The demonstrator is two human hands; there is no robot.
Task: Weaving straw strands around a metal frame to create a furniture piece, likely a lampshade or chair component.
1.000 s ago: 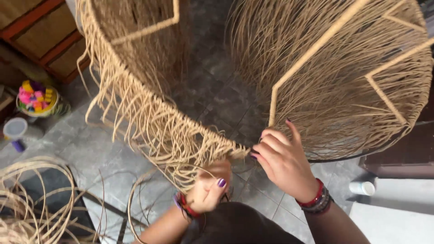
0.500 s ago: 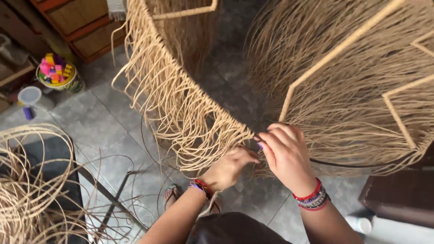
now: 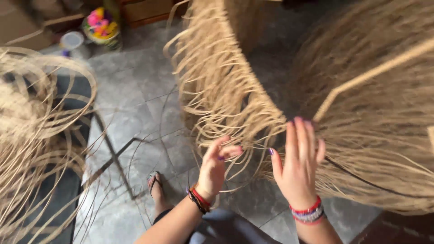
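A large frame wrapped in tan rattan strands (image 3: 361,113) fills the upper right, with loose strand ends (image 3: 217,90) hanging along its left rim. My left hand (image 3: 216,168) is below that rim, fingers curled around a few thin loose strands. My right hand (image 3: 298,162) is spread flat against the woven strands, fingers apart, holding nothing. Both wrists wear beaded bracelets.
A coil of loose rattan (image 3: 31,135) lies at the left on a dark metal frame (image 3: 113,158). My sandalled foot (image 3: 156,185) rests on the grey tiled floor (image 3: 131,104). A bowl of colourful items (image 3: 101,25) and a small white cup (image 3: 71,40) sit far left.
The view has swung to the right and closer. My right hand has opened from pinching at the rim to lying flat. My left hand has lifted toward the hanging strands.
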